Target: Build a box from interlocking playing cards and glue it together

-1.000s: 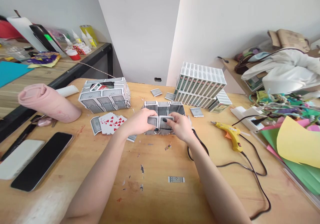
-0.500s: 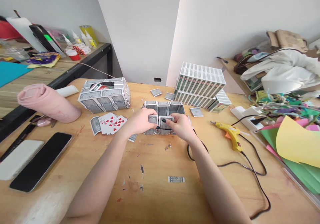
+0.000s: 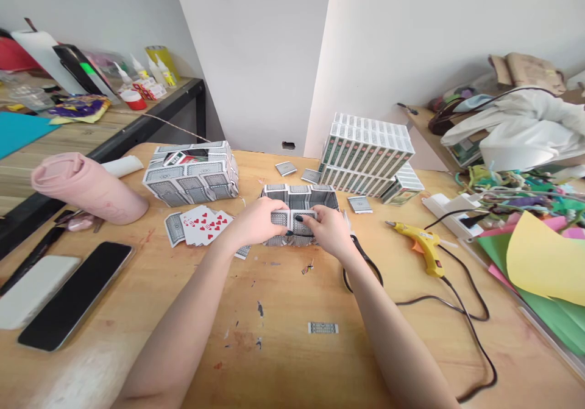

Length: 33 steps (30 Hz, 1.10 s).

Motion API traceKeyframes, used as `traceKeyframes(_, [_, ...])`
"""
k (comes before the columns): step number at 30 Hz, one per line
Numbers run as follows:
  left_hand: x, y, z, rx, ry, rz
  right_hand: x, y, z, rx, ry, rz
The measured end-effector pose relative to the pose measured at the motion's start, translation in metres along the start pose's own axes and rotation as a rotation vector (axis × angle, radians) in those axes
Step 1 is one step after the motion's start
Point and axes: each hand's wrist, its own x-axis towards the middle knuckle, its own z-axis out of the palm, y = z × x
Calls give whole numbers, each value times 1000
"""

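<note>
A small open-topped box made of playing cards (image 3: 323,197) stands before me, its grey patterned card backs outward. My left hand (image 3: 262,221) pinches a playing card (image 3: 280,219) at the left of the box's front side. With thumb and fingers closed, my right hand (image 3: 331,229) grips a second playing card (image 3: 304,215) beside it, dark thumbnail against its face. The two cards stand nearly edge to edge; fingertips behind them are hidden. Left of my left hand lie fanned playing cards (image 3: 206,225), some showing red hearts.
A larger card box (image 3: 192,177) sits back left, near a pink tumbler (image 3: 91,186). Stacked card packs (image 3: 365,153) stand back right. A yellow glue gun (image 3: 423,244) with a trailing cord lies right. A black phone (image 3: 77,296) lies left, scissors (image 3: 365,263) beside my right wrist.
My right thumb and fingers have shifted slightly at the right card, and the right wrist has moved a little. My left hand stays in place on its card.
</note>
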Motion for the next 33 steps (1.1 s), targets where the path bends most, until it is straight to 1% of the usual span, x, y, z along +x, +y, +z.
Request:
traceKeyframes(11, [3, -7, 8, 48, 28, -26, 2, 0, 6, -43, 13, 18])
traceKeyframes(24, [5, -13, 9, 13, -23, -2, 3, -4, 7, -131, 25, 31])
traceKeyframes(30, [3, -14, 9, 26, -73, -13, 4, -6, 7, -141, 17, 56])
traceKeyframes(33, [3, -14, 8, 11, -76, -5, 3, -6, 6, -142, 16, 65])
